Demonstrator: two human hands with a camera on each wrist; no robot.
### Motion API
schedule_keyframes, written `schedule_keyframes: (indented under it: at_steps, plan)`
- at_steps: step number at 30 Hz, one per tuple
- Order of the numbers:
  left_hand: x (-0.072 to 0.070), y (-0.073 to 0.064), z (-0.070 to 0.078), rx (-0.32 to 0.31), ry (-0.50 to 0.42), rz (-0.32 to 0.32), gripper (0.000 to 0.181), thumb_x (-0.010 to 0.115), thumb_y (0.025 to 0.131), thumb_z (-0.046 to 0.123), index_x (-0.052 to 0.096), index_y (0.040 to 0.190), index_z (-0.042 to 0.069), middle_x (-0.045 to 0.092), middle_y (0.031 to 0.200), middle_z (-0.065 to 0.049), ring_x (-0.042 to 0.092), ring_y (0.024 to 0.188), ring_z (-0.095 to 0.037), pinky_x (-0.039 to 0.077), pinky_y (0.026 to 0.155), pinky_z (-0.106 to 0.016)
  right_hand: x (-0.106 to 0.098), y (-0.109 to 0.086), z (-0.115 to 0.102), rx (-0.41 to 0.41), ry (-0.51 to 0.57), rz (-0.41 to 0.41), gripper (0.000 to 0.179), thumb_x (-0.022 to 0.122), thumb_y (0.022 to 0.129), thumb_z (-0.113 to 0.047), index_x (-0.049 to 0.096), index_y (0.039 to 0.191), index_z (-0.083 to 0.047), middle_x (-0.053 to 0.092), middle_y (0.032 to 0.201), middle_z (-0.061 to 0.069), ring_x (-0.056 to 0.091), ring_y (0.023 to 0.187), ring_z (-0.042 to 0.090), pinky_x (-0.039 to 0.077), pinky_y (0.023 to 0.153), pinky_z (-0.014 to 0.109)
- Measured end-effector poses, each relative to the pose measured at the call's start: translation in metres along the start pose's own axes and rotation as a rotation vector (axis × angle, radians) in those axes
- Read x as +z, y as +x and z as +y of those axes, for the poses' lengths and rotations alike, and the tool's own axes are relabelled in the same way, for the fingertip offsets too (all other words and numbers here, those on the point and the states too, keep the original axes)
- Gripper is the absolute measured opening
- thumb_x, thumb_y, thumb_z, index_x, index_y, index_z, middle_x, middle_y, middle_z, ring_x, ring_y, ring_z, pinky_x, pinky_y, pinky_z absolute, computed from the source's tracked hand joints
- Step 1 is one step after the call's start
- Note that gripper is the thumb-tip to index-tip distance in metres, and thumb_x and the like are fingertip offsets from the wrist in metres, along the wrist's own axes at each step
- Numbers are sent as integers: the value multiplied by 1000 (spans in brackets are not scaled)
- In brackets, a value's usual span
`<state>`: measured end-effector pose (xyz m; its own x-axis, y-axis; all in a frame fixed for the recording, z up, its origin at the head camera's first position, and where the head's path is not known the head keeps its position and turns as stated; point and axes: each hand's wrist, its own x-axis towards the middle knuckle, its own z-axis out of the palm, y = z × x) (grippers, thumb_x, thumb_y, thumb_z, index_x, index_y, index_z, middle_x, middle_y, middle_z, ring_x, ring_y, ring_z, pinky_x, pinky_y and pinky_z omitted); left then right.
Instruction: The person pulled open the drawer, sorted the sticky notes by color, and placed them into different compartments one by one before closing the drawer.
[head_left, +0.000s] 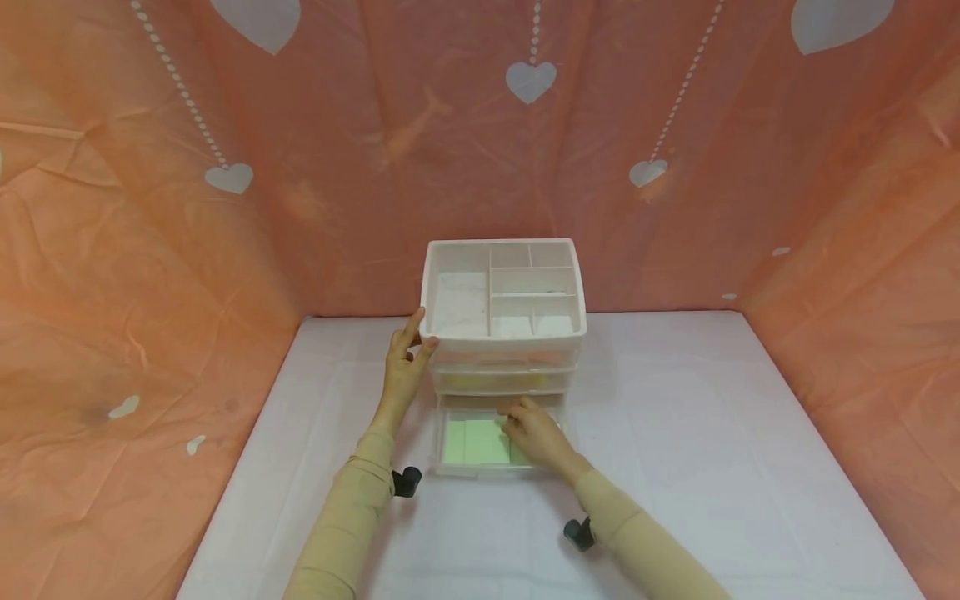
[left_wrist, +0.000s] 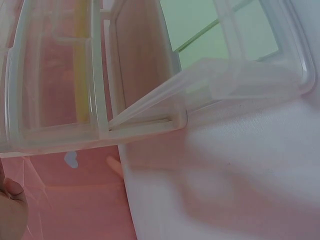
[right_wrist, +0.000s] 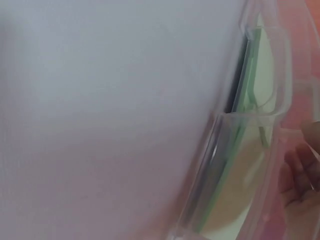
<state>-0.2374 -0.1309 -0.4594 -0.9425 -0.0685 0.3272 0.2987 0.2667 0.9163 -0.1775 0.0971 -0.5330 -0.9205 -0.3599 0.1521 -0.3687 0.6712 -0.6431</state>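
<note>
A white plastic drawer unit (head_left: 504, 340) with a divided top tray stands at the back of the table. My left hand (head_left: 402, 371) rests on its left side, thumb at the tray's front corner and fingers along the side. The clear bottom drawer (head_left: 487, 472) is pulled out, with light green paper pieces (head_left: 483, 442) lying flat inside. Over the drawer's right part is my right hand (head_left: 536, 433), its fingers loosely bent above the green paper. The right wrist view catches only part of this hand (right_wrist: 300, 195) at the edge; nothing held shows there.
The upper drawers (head_left: 501, 381) are closed, with something yellow (left_wrist: 81, 60) inside one. White cloth covers the table (head_left: 675, 450). An orange curtain with hearts (head_left: 465, 167) hangs close behind the unit and along both sides.
</note>
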Motion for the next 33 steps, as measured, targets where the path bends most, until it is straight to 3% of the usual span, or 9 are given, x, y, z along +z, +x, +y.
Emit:
schedule_keyframes:
  at_steps: [8, 14, 18, 20, 23, 27, 33]
  plan:
    - [-1, 0, -2, 34, -11, 4, 56, 60, 87, 34, 42, 139, 22, 42, 92, 7, 45, 96, -10, 28, 72, -23, -8, -11, -10, 34, 203, 71, 20, 63, 88, -16, 66, 105, -5, 62, 89, 3, 56, 78, 9, 47, 69, 19]
    - [-1, 0, 0, 8, 4, 18, 55, 61, 88, 22, 43, 139, 20, 43, 92, 8, 45, 96, -8, 28, 72, -21, -20, -27, -22, 213, 539, 75, 24, 61, 90, -24, 63, 100, -2, 63, 86, 16, 54, 62, 4, 49, 60, 21]
    - [-1, -2, 7, -6, 10, 6, 55, 61, 88, 15, 41, 139, 12, 42, 91, 8, 45, 95, -9, 28, 72, -21, -26, -40, -25, 316, 698, 33, 33, 57, 93, -27, 61, 99, 5, 60, 74, 6, 55, 57, 6, 50, 58, 24]
    - [-2, -6, 17, -9, 17, -9, 54, 59, 89, 15, 39, 139, 9, 42, 92, 6, 44, 95, -9, 28, 73, -21, -27, -47, -25, 332, 726, -12, 39, 54, 95, -30, 60, 101, 8, 59, 70, 0, 55, 57, 7, 50, 57, 25]
    - [-2, -7, 16, -4, 23, -23, 55, 57, 90, 24, 38, 141, 12, 43, 95, 0, 44, 98, -12, 28, 75, -23, -27, -58, -23, 329, 736, -94, 45, 50, 96, -34, 61, 105, 9, 61, 71, -2, 57, 59, 6, 51, 60, 25]
    - [-1, -1, -1, 2, 12, -16, 57, 57, 89, 31, 39, 142, 21, 43, 97, 0, 44, 99, -14, 28, 74, -24, -20, -68, -17, 319, 728, -176, 43, 52, 95, -33, 61, 109, 6, 67, 81, 6, 60, 67, 5, 52, 65, 23]
    - [0, 0, 1, -19, -3, -14, 56, 59, 89, 20, 39, 141, 17, 43, 96, 3, 44, 99, -12, 28, 74, -22, -6, -77, -12, 300, 705, -298, 39, 52, 95, -27, 61, 114, 6, 69, 99, 19, 66, 82, 12, 53, 74, 23]
